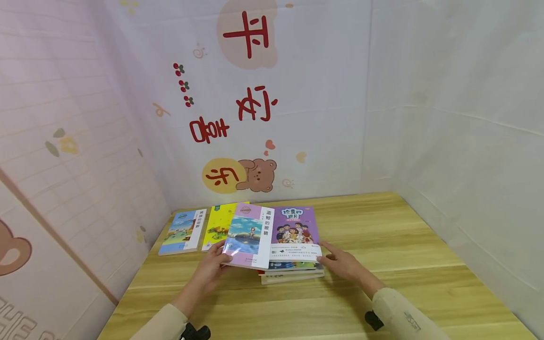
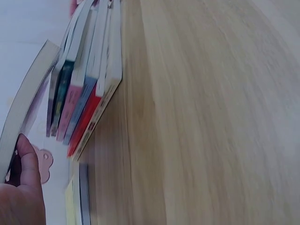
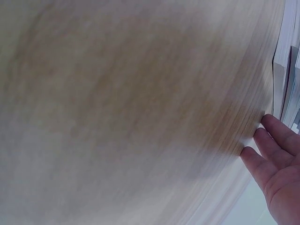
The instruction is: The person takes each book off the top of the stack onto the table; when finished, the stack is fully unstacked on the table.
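Observation:
My left hand (image 1: pixel 212 264) grips the lower left corner of a book with a pink and white cover (image 1: pixel 248 236), its thumb on top. The left wrist view shows this book (image 2: pixel 23 103) tilted and apart from the stack. Beneath and to its right is a stack of books, topped by a purple book (image 1: pixel 303 229) with a white band around its lower part. My right hand (image 1: pixel 344 264) is at the right side of that stack, fingertips touching its edge. In the right wrist view its fingers (image 3: pixel 265 147) are extended beside the pages, down by the tabletop.
A blue and white book (image 1: pixel 182 231) lies at the far left of the wooden table (image 1: pixel 382 302), with a yellow book (image 1: pixel 216 226) beside it, partly covered by the held book. Cloth walls (image 1: pixel 323 118) stand behind the table and along both sides.

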{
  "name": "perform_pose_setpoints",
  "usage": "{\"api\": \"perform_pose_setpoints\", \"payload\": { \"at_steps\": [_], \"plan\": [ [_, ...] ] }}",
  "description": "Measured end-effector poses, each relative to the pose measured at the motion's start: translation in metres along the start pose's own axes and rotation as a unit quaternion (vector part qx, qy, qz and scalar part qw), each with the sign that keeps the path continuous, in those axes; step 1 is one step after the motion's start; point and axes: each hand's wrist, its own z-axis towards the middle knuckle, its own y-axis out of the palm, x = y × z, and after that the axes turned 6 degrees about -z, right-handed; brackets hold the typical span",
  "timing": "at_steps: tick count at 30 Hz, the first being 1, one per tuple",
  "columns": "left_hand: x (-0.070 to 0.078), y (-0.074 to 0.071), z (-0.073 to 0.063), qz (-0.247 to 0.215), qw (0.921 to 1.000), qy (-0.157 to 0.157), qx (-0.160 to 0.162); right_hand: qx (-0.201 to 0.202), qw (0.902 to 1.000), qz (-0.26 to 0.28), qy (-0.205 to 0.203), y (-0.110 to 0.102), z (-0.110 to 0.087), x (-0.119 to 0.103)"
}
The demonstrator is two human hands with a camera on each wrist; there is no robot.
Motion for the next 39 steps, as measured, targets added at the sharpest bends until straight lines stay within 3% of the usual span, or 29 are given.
{"api": "perform_pose_setpoints", "payload": {
  "at_steps": [20,31,39],
  "plan": [
    [0.032,-0.071,-0.040,0.029,0.9985,-0.011,0.046,-0.005,1.0000,-0.003,0.007,0.000,0.003,-0.001],
    [0.041,-0.105,-0.060,0.040,0.9973,-0.030,0.053,-0.005,1.0000,0.006,-0.001,0.001,0.002,0.001],
    [0.040,-0.132,-0.072,0.075,0.9935,-0.046,0.072,-0.008,1.0000,0.006,-0.001,0.000,0.001,0.001]
  ]
}}
